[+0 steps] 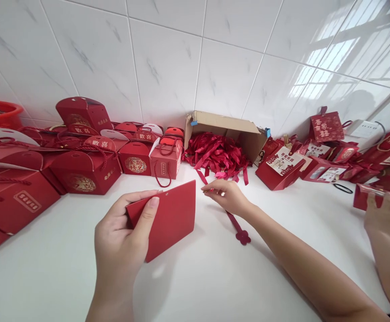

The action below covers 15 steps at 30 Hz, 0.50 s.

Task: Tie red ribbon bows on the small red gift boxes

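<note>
My left hand [124, 241] grips a flat red folded card box [173, 219] by its left edge, thumb on the near face. A small hole shows near the card's top edge. To the right of it, my right hand [226, 196] is closed in a pinch on a dark red ribbon [231, 218]. One end of this ribbon bears a flower-shaped tab [243, 237] that hangs or lies below the hand; I cannot tell which. The fingertips are close to the card's right edge but apart from it.
Behind my hands, a cardboard box [228, 120] lies on its side with a heap of red ribbons [216, 154]. Red gift boxes [85, 172] crowd the left; more boxes [278, 172] stand right. At far right another person's hand [386, 217] touches a red box [361, 197].
</note>
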Available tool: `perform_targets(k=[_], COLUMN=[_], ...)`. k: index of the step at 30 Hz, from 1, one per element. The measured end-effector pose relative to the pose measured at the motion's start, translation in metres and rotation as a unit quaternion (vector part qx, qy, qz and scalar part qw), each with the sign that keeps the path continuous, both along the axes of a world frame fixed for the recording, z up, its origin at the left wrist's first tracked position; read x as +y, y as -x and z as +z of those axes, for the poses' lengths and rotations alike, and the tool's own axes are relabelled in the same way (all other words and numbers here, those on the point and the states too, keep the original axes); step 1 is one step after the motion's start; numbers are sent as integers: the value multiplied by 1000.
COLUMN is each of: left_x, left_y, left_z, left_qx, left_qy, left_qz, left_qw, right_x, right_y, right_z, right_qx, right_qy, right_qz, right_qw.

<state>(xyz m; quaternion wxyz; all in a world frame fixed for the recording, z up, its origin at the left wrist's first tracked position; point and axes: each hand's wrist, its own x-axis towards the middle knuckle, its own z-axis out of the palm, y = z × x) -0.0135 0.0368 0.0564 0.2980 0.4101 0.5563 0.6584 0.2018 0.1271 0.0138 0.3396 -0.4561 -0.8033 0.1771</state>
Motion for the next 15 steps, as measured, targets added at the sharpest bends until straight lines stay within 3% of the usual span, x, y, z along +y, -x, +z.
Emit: perform_targets(k=[3,6,9,12,15], left_x=[1,4,5,-4,-19], left_y=[-2,0,6,13,16], left_z=[-2,-8,-13,-11,-3], left_qx=[10,36,92,226,364], left_qy=[-10,-45,-135,-222,-256], left_qz=[1,-1,-8,1,-21], left_qw=[1000,998,986,948,895], right_x=[-11,-29,-51,-70,-83], right_y=[3,6,10,14,17], right_z=[16,32,46,56,63], right_qx=[100,260,304,289,281], right_qy=[-14,-3,-23,-50,-41], right_qz=[26,142,236,285,318], right_qw=[995,955,923,912,904])
